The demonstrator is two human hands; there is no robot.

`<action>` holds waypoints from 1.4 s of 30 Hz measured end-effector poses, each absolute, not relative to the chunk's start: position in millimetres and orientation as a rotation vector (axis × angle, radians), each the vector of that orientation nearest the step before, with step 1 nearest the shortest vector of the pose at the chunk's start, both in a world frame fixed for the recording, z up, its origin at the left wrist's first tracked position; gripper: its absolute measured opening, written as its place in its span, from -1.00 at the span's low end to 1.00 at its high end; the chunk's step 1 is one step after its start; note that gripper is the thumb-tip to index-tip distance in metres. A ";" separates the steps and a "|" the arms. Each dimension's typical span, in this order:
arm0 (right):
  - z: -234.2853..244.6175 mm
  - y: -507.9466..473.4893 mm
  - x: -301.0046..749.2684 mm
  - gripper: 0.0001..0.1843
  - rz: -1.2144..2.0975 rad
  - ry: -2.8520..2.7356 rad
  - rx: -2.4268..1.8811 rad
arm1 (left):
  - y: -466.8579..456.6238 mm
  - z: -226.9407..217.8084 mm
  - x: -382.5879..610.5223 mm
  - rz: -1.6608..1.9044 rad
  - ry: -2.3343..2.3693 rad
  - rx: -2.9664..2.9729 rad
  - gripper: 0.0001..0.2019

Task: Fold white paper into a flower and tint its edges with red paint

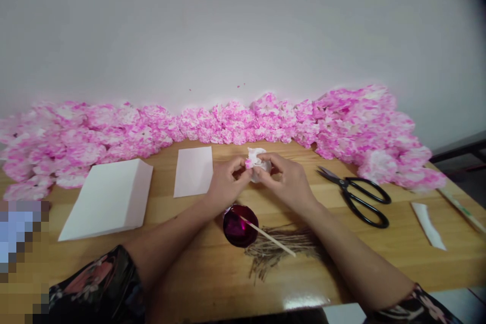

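Both of my hands meet over the middle of the table around a small white paper flower (pixel 258 154) with a pink-stained edge. My left hand (pixel 232 178) pinches its left, pink side between thumb and fingers. On the other side, my right hand (pixel 287 178) grips the white paper, its fingers curled round it. Just below the hands sits a round container of dark magenta liquid (pixel 238 230), with a thin wooden stick (pixel 271 240) leaning across its rim. A loose bundle of thin brown twisted ties or twigs (pixel 281 248) lies beside it, under the stick.
Pink-and-white paper flowers (pixel 235 121) are heaped along the wall. A stack of white paper (pixel 106 195) and a smaller white stack (pixel 193 171) lie left. Black-handled scissors (pixel 353 195), a white paper strip (pixel 429 225) and a pale stick (pixel 461 207) lie right on the wooden table (pixel 190 273).
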State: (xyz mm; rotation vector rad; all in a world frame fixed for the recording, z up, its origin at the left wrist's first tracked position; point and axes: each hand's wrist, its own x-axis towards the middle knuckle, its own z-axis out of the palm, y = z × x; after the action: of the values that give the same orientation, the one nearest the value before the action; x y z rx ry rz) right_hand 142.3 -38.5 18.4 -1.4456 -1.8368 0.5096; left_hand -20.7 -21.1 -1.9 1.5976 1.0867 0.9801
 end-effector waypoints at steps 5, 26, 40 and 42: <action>11.5 -34.2 142.9 -0.83 0.637 -1.688 -1.454 | -19.5 -5.4 -20.9 0.975 1.038 1.508 -0.86; 18.1 -30.2 150.3 -0.79 0.663 -1.711 -1.414 | -11.2 -10.9 -26.0 1.084 1.073 1.352 -0.82; 20.1 -32.6 148.5 -0.78 0.703 -1.690 -1.425 | -14.5 -8.1 -22.0 1.071 0.986 1.328 -0.84; 21.2 -33.7 147.5 -0.76 0.705 -1.705 -1.422 | -14.1 -8.8 -22.3 1.084 0.987 1.323 -0.85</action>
State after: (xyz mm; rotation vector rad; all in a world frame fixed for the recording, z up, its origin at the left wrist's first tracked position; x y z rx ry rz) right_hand 147.5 -33.7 21.2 -1.4219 -1.7051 0.7047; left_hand -22.3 -14.1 -8.8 1.3226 0.9868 1.0839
